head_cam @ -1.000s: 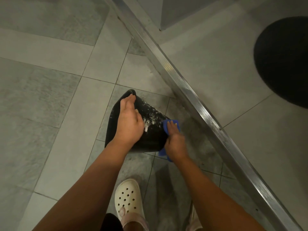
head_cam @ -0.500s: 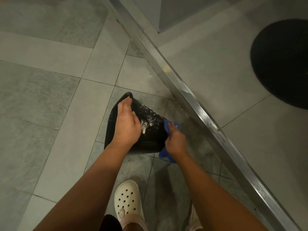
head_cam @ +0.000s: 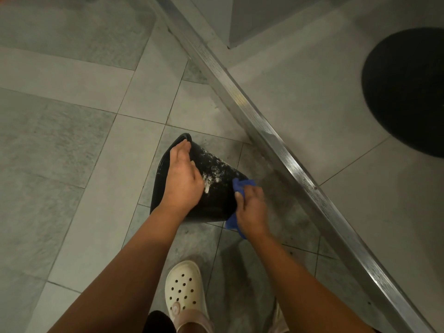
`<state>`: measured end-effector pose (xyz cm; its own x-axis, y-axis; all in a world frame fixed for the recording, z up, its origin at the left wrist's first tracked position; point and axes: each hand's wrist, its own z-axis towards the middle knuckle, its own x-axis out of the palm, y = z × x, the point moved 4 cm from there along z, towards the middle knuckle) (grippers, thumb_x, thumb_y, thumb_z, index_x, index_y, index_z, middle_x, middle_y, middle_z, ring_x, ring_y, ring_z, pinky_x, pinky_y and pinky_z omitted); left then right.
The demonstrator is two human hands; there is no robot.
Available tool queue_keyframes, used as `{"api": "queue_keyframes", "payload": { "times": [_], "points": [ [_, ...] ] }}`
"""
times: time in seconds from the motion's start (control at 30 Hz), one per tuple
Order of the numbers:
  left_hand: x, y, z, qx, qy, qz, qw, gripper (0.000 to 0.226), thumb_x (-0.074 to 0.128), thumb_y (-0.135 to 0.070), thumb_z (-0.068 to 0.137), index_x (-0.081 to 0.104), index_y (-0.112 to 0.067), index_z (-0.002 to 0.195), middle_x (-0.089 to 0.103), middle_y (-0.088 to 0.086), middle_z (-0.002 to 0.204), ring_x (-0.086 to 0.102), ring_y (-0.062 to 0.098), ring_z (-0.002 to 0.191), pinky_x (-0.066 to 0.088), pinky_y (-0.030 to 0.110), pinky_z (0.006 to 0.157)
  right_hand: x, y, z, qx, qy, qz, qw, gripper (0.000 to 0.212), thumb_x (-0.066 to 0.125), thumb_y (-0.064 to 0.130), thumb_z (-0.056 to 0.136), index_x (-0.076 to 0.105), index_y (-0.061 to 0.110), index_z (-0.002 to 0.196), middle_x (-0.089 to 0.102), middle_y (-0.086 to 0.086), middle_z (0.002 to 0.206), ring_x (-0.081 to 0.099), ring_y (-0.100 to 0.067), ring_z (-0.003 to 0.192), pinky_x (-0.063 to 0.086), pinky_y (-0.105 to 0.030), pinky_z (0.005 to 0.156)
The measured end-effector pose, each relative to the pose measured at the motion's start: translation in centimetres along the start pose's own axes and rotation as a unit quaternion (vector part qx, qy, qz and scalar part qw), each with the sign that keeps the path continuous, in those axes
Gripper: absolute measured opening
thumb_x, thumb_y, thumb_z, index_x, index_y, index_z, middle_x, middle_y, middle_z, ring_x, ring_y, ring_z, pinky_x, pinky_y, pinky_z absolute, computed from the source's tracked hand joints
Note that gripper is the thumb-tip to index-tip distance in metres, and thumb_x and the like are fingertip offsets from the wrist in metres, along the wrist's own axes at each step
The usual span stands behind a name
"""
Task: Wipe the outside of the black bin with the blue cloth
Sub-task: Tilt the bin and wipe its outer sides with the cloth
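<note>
The black bin [head_cam: 217,193] lies tipped on its side on the tiled floor, with white soapy smears on its upper wall. My left hand [head_cam: 181,179] rests flat on top of it, fingers reaching to the rim at the far end. My right hand [head_cam: 251,209] grips the blue cloth [head_cam: 241,185] and presses it against the bin's right side near the base. Part of the cloth hangs out below my right palm.
A ribbed metal threshold strip [head_cam: 271,135] runs diagonally just right of the bin. Beyond it lies smooth grey floor with a round black mat [head_cam: 408,92]. A cream clog [head_cam: 186,290] on my foot stands just behind the bin. Grey tiles spread to the left.
My right hand has shifted the blue cloth slightly along the bin's right side. The left hand stays on top of the bin, and the bin has barely moved.
</note>
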<state>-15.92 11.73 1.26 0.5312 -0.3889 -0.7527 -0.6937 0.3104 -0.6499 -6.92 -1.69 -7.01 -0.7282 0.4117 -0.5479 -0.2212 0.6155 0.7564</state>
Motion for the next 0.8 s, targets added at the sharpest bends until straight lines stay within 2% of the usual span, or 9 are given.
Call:
{"api": "queue_keyframes", "payload": {
  "times": [0.07,0.13,0.2,0.3,0.37,0.47,0.63,0.7,0.8],
  "points": [
    [0.0,0.0,0.1,0.003,0.000,0.006,1.000,0.049,0.039,0.000,0.094,0.030,-0.002,0.142,0.031,0.010,0.145,0.034,0.019,0.134,0.021,0.018,0.109,0.3,1.1,-0.2,-0.060,-0.010,0.008,0.998,0.017,0.049,0.015,0.093,0.057,0.007,0.105,0.049,-0.006,0.105,0.046,-0.014,0.096,0.026,-0.003,0.076],
    [0.0,0.1,0.0,-0.002,-0.006,0.004,1.000,0.048,0.039,0.000,0.094,0.030,0.000,0.141,0.031,0.011,0.144,0.034,0.019,0.134,0.021,0.016,0.108,0.4,1.7,0.5,-0.090,-0.020,0.016,0.996,0.018,0.051,0.011,0.091,0.057,0.011,0.108,0.053,-0.003,0.106,0.045,-0.009,0.096,0.027,-0.002,0.078],
    [-0.1,0.2,0.0,-0.004,-0.007,0.006,1.000,0.049,0.039,0.000,0.093,0.030,0.000,0.141,0.031,0.011,0.145,0.034,0.018,0.135,0.019,0.013,0.107,-0.1,1.1,1.1,-0.057,-0.048,0.041,0.996,0.020,0.053,0.007,0.089,0.061,0.011,0.108,0.059,-0.005,0.106,0.053,-0.014,0.098,0.031,-0.009,0.080],
    [0.1,0.0,0.1,0.006,-0.001,0.010,1.000,0.049,0.040,0.001,0.093,0.030,0.000,0.141,0.031,0.010,0.145,0.034,0.018,0.134,0.016,0.008,0.105,-0.3,-0.2,0.6,0.036,-0.059,0.083,0.994,0.029,0.054,0.008,0.090,0.060,0.010,0.118,0.061,-0.007,0.121,0.055,-0.020,0.114,0.038,-0.024,0.097],
    [0.2,0.1,0.2,0.008,-0.001,0.013,1.000,0.049,0.040,0.001,0.093,0.030,0.001,0.141,0.030,0.011,0.145,0.034,0.018,0.134,0.016,0.008,0.105,0.2,0.3,-0.4,0.005,-0.039,0.087,0.995,0.032,0.053,0.009,0.091,0.058,0.012,0.122,0.056,-0.006,0.131,0.046,-0.018,0.126,0.030,-0.026,0.108],
    [-0.1,0.4,0.2,0.005,-0.007,0.020,1.000,0.048,0.040,0.001,0.093,0.031,0.001,0.140,0.032,0.011,0.143,0.037,0.020,0.133,0.020,0.012,0.105,1.0,1.1,-0.2,-0.039,-0.017,0.079,0.996,0.032,0.051,0.014,0.093,0.055,0.014,0.125,0.048,-0.004,0.138,0.036,-0.016,0.134,0.024,-0.030,0.114],
    [-0.4,0.5,0.2,0.002,-0.015,0.014,1.000,0.047,0.039,0.000,0.093,0.032,0.001,0.140,0.033,0.013,0.143,0.037,0.021,0.133,0.024,0.015,0.108,0.5,-0.1,2.1,0.023,-0.027,0.062,0.997,0.034,0.047,0.008,0.094,0.054,0.011,0.127,0.051,-0.006,0.136,0.040,-0.019,0.132,0.026,-0.031,0.113],
    [-0.2,0.3,0.3,0.007,-0.012,0.015,1.000,0.047,0.040,0.000,0.093,0.032,0.001,0.140,0.034,0.013,0.143,0.037,0.021,0.132,0.021,0.011,0.105,0.3,-0.4,1.3,0.045,-0.029,0.063,0.997,0.033,0.046,0.007,0.094,0.054,0.010,0.126,0.051,-0.007,0.136,0.041,-0.021,0.131,0.025,-0.025,0.111],
    [-0.1,0.4,0.3,0.012,-0.007,0.019,1.000,0.047,0.040,0.001,0.093,0.033,0.002,0.139,0.035,0.014,0.141,0.038,0.021,0.131,0.016,0.004,0.101,1.0,0.6,-1.0,-0.011,-0.026,0.053,0.998,0.033,0.047,0.006,0.093,0.055,0.010,0.125,0.050,-0.007,0.136,0.039,-0.019,0.132,0.022,-0.018,0.108]
  ]
}}
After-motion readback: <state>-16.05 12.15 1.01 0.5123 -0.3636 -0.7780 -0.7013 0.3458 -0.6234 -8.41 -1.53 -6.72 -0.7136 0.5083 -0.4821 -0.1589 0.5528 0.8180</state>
